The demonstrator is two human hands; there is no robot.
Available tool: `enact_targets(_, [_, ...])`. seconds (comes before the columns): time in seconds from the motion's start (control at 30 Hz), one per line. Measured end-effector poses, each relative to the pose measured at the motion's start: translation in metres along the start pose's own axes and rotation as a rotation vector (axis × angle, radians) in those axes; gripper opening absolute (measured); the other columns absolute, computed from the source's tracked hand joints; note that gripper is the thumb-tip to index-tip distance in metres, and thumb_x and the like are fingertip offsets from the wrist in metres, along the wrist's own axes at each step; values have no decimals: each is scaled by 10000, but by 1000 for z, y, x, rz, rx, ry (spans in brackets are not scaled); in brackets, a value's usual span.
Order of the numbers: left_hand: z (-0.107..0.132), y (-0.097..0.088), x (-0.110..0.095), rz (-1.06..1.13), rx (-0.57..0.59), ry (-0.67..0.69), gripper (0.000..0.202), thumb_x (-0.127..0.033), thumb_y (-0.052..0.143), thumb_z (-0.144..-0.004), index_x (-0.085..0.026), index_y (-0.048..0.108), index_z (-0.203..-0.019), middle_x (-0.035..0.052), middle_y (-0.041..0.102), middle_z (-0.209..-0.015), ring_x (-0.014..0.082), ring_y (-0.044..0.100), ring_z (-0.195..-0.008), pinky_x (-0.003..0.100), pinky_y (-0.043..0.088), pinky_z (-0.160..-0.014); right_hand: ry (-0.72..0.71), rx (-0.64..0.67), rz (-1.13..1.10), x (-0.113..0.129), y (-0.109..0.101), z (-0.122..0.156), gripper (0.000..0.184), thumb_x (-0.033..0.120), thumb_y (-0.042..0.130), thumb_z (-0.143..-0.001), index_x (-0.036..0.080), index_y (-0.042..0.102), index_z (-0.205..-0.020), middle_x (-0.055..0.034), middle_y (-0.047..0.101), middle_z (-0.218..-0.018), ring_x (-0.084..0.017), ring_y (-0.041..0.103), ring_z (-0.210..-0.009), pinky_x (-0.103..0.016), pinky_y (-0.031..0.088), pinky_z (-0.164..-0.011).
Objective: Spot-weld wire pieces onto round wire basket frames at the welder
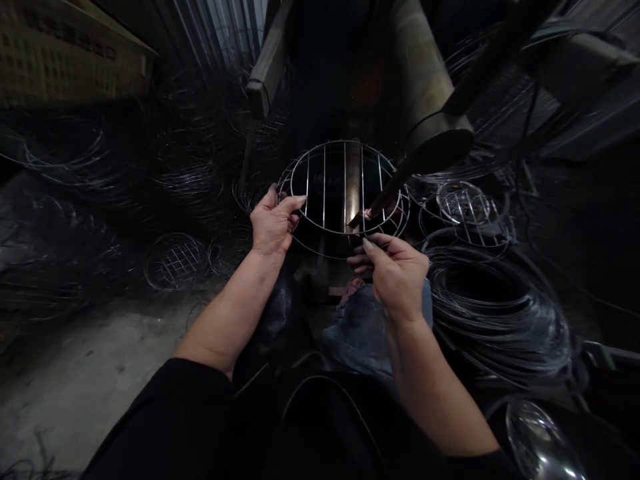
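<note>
A yellow plastic crate [100, 75] runs off the upper left corner, its lettering [75, 41] blurred. A dark slanting metal rod [395, 183] hides part of a round silver wire rack [345, 183]. Whether the bare right hand [401, 277] pinches it is hard to tell. The bottom edge crops a shiny curved metal object [543, 440].

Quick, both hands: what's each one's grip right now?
Left hand: closed, holding the wire rack at its left rim.
Right hand: fingers curled at the near rim; whether it's gripping can't be told.
</note>
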State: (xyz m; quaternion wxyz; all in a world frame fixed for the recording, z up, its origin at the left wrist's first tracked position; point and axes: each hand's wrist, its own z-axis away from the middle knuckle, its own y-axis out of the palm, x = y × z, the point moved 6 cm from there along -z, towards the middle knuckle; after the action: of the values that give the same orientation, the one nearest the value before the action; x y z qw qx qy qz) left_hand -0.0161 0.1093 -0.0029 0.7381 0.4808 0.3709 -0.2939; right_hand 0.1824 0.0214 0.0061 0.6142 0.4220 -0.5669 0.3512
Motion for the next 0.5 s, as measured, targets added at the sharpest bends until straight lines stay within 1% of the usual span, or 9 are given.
enact_targets(0.1, [0, -2, 1, 11, -4, -4, 530, -109, 781, -505, -182, 629, -1007, -59, 557, -696, 19, 475, -456, 155, 340, -410, 8, 8, -33, -3, 0, -1, 160, 248, 729, -690, 135, 655, -774, -6, 664, -607, -161, 665, -486, -189, 493, -370])
enact_targets(0.2, [1, -1, 0, 21, 9, 14, 517, -102, 783, -492, -176, 636, -982, -53, 558, -723, 21, 493, -480, 155, 337, -411, 24, -18, -44, -6, 0, -4, 157, 239, 734, -669, 133, 649, -749, 0, 652, -575, -160, 652, -457, -185, 476, -347])
enact_targets(0.3, [1, 0, -2, 25, 23, 27, 520, -107, 792, -477, -173, 639, -970, -54, 556, -727, 23, 504, -491, 156, 332, -407, -7, -51, -62, -6, 1, -5, 152, 246, 722, -684, 135, 651, -761, 5, 651, -574, -151, 640, -443, -190, 473, -347])
enact_targets(0.5, [0, 1, -2, 43, 9, 2, 534, -94, 797, -477, -177, 636, -979, -60, 554, -702, 27, 501, -479, 164, 326, -401, -64, -84, -87, -4, 3, -5, 143, 251, 710, -705, 142, 660, -782, 6, 661, -601, -141, 638, -449, -195, 477, -366])
